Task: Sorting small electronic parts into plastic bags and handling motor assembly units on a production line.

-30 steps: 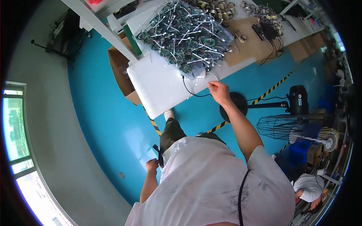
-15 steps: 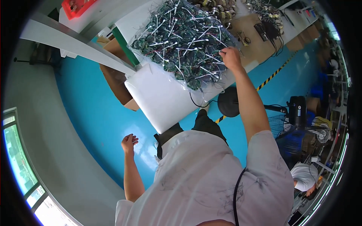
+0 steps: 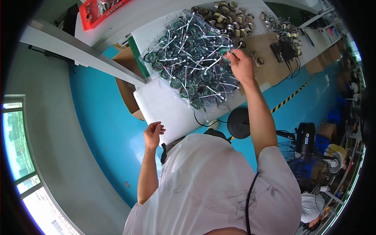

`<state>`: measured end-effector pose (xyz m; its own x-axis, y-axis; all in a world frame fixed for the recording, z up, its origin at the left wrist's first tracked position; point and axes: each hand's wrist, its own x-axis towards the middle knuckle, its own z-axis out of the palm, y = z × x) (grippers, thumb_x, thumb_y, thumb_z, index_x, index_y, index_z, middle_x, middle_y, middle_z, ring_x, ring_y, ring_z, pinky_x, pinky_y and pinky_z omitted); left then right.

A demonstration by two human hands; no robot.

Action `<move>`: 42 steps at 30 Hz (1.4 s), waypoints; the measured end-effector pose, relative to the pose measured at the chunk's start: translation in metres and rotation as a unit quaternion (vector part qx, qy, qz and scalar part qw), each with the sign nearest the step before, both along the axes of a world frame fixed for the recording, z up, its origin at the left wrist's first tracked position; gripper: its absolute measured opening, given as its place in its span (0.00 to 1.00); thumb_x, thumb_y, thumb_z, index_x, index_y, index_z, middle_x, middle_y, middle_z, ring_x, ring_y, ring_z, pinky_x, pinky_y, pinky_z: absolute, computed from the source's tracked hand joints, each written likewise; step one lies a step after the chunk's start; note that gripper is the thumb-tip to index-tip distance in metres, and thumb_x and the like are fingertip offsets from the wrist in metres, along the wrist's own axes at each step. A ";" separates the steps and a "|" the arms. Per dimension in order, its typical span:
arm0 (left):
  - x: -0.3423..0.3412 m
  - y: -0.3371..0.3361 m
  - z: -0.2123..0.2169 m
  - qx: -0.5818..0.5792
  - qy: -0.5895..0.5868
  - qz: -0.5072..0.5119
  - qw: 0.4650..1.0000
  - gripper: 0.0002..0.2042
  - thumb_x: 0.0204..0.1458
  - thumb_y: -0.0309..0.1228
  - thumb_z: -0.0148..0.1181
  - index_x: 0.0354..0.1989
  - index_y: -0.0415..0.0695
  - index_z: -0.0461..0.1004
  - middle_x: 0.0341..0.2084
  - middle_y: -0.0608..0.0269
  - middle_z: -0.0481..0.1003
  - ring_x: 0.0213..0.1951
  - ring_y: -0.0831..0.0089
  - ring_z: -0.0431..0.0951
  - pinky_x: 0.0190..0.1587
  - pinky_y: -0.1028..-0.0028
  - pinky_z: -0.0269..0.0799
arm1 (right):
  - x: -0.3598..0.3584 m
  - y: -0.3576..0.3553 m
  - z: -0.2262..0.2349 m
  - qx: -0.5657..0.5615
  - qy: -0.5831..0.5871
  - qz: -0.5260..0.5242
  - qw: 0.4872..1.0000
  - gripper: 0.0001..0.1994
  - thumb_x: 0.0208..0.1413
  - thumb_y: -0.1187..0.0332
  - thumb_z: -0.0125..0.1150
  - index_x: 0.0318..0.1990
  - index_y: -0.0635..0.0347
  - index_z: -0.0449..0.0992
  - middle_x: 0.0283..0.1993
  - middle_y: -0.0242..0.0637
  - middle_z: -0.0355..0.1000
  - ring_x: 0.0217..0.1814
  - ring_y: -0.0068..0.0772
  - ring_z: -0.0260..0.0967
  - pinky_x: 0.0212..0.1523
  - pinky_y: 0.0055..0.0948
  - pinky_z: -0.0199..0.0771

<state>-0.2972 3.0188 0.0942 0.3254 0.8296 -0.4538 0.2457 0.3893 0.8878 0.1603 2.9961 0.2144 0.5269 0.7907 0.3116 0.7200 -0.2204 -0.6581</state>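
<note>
- Right hand (image 3: 242,66): the grip is closed in a pinch on one piece at the far right edge of the heap of round green circuit boards with white leads (image 3: 192,58).
- Left hand (image 3: 153,134): loosely open, holding nothing, at the near edge of the white sheet (image 3: 166,111).
- Progress: apparently early; the heap remains large on the table (image 3: 270,62).
- Orientation: heap's long axis runs left–right; single leads point every way.

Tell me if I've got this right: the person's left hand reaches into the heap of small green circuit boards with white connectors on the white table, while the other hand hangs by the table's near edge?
Not quite: the head view shows the right hand in the heap of circuit boards. The left hand hangs by the white table's near edge.
</note>
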 end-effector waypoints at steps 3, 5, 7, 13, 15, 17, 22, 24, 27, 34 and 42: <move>0.045 0.005 0.026 0.012 -0.045 -0.058 0.997 0.12 0.64 0.26 0.54 0.50 0.31 0.74 0.36 0.52 0.80 0.35 0.68 0.83 0.37 0.72 0.80 | -0.020 -0.003 0.020 0.066 0.222 -0.012 0.973 0.09 0.67 0.68 0.57 0.48 0.63 0.76 0.42 0.38 0.82 0.43 0.27 0.81 0.33 0.27 0.84; 0.081 0.017 0.048 0.010 -0.094 -0.075 0.993 0.12 0.64 0.26 0.54 0.51 0.30 0.74 0.37 0.53 0.80 0.35 0.68 0.83 0.37 0.72 0.80 | -0.028 -0.005 0.044 0.103 0.243 -0.012 0.965 0.09 0.66 0.68 0.57 0.47 0.65 0.76 0.41 0.39 0.81 0.40 0.26 0.80 0.29 0.26 0.82; 0.105 0.028 0.067 -0.003 -0.141 -0.072 0.987 0.14 0.64 0.26 0.55 0.54 0.31 0.73 0.37 0.53 0.80 0.35 0.69 0.83 0.37 0.73 0.79 | -0.035 -0.005 0.055 0.138 0.332 -0.019 0.933 0.10 0.66 0.68 0.58 0.46 0.67 0.76 0.40 0.40 0.81 0.39 0.25 0.80 0.25 0.25 0.80; 0.168 0.043 0.140 0.081 -0.278 -0.093 0.953 0.19 0.61 0.26 0.61 0.59 0.33 0.71 0.37 0.61 0.79 0.34 0.75 0.80 0.35 0.76 0.77 | -0.068 -0.023 0.092 0.149 0.432 0.004 0.889 0.09 0.65 0.69 0.59 0.46 0.65 0.77 0.40 0.42 0.81 0.37 0.24 0.79 0.21 0.25 0.78; 0.173 0.043 0.165 0.111 -0.351 -0.097 0.925 0.18 0.60 0.24 0.62 0.59 0.34 0.73 0.36 0.62 0.78 0.33 0.76 0.80 0.34 0.77 0.77 | -0.088 -0.032 0.098 0.176 0.432 0.005 0.884 0.09 0.65 0.69 0.59 0.47 0.65 0.76 0.40 0.43 0.81 0.38 0.25 0.79 0.23 0.27 0.80; 0.175 0.043 0.184 0.143 -0.365 -0.097 0.915 0.17 0.60 0.23 0.62 0.58 0.37 0.74 0.38 0.58 0.79 0.33 0.73 0.81 0.31 0.75 0.77 | -0.103 -0.039 0.101 0.185 0.437 0.014 0.880 0.09 0.66 0.69 0.58 0.47 0.65 0.76 0.41 0.43 0.80 0.39 0.27 0.79 0.25 0.29 0.82; 0.172 0.042 0.195 0.119 -0.441 -0.022 0.889 0.07 0.59 0.22 0.62 0.44 0.35 0.81 0.44 0.53 0.79 0.32 0.73 0.81 0.28 0.77 0.77 | -0.133 -0.053 0.102 0.230 0.421 0.030 0.877 0.08 0.66 0.70 0.57 0.47 0.65 0.75 0.40 0.44 0.80 0.41 0.30 0.79 0.25 0.33 0.83; 0.169 0.040 0.197 0.091 -0.502 0.011 0.860 0.07 0.60 0.23 0.61 0.43 0.36 0.81 0.42 0.51 0.80 0.32 0.72 0.81 0.26 0.76 0.76 | -0.142 -0.059 0.098 0.225 0.424 0.049 0.876 0.08 0.67 0.70 0.56 0.48 0.65 0.74 0.40 0.45 0.80 0.40 0.31 0.79 0.25 0.34 0.82; 0.159 0.040 0.213 0.036 -0.478 0.006 0.877 0.07 0.61 0.25 0.61 0.42 0.36 0.82 0.39 0.50 0.80 0.31 0.72 0.81 0.23 0.77 0.74 | -0.157 -0.073 0.092 0.194 0.489 0.072 0.847 0.08 0.67 0.71 0.54 0.48 0.66 0.74 0.39 0.45 0.80 0.40 0.32 0.79 0.25 0.35 0.82; 0.153 0.038 0.221 0.032 -0.402 0.051 0.914 0.08 0.59 0.26 0.60 0.41 0.34 0.82 0.30 0.55 0.81 0.24 0.75 0.78 0.18 0.78 0.69 | -0.178 -0.080 0.083 0.102 0.601 0.084 0.788 0.09 0.66 0.69 0.56 0.48 0.65 0.75 0.39 0.44 0.80 0.34 0.40 0.81 0.27 0.35 0.83; 0.145 0.018 0.141 -0.111 -0.232 0.035 0.966 0.19 0.62 0.40 0.61 0.48 0.33 0.79 0.35 0.56 0.81 0.30 0.72 0.79 0.24 0.75 0.71 | -0.156 -0.093 0.019 0.031 0.656 -0.033 0.753 0.12 0.64 0.66 0.62 0.47 0.66 0.74 0.40 0.41 0.78 0.36 0.40 0.80 0.34 0.30 0.81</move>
